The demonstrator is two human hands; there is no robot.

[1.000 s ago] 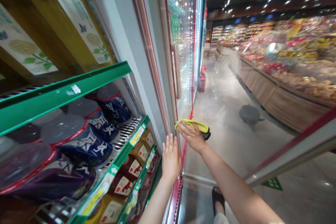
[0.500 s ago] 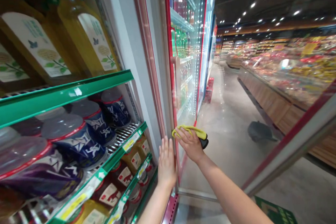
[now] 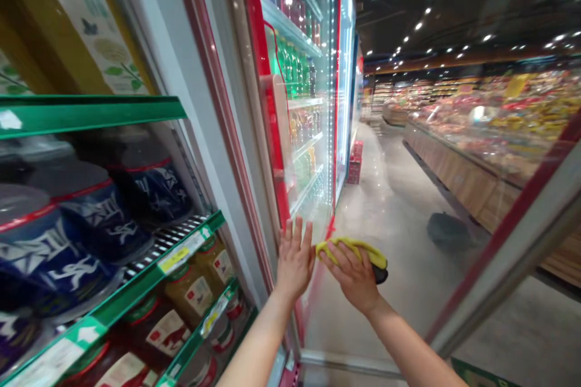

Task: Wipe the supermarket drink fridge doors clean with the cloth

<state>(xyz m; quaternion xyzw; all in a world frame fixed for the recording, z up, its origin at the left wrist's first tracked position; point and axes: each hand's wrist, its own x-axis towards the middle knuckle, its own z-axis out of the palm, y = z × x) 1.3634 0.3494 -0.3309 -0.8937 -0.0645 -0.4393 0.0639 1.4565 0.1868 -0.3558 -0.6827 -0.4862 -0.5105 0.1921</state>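
A glass door (image 3: 336, 320) of a drinks cooler stands in front of me, with a red-edged frame. My right hand (image 3: 354, 272) presses a folded yellow cloth (image 3: 376, 251) against the glass, its fingers spread over it. Something dark, perhaps a reflection, shows at the cloth's lower right edge. Just left of it, my left hand (image 3: 295, 260) has straight, spread fingers and seems to lie flat on the door near its framed edge. It holds nothing. A pale handle (image 3: 278, 127) runs up the door above my left hand.
On the left, cooler shelves with green edging (image 3: 91, 113) carry bottles of yellow drink (image 3: 104, 30), blue-labelled bottles (image 3: 100, 211) and jars (image 3: 166, 320). More lit drinks coolers (image 3: 299, 78) line the aisle. A wood-sided display (image 3: 463, 175) stands to the right beyond the glass.
My right hand and the cloth have moved right and slightly down over the glass. My left hand's fingers have spread. The view has turned a little to the right.
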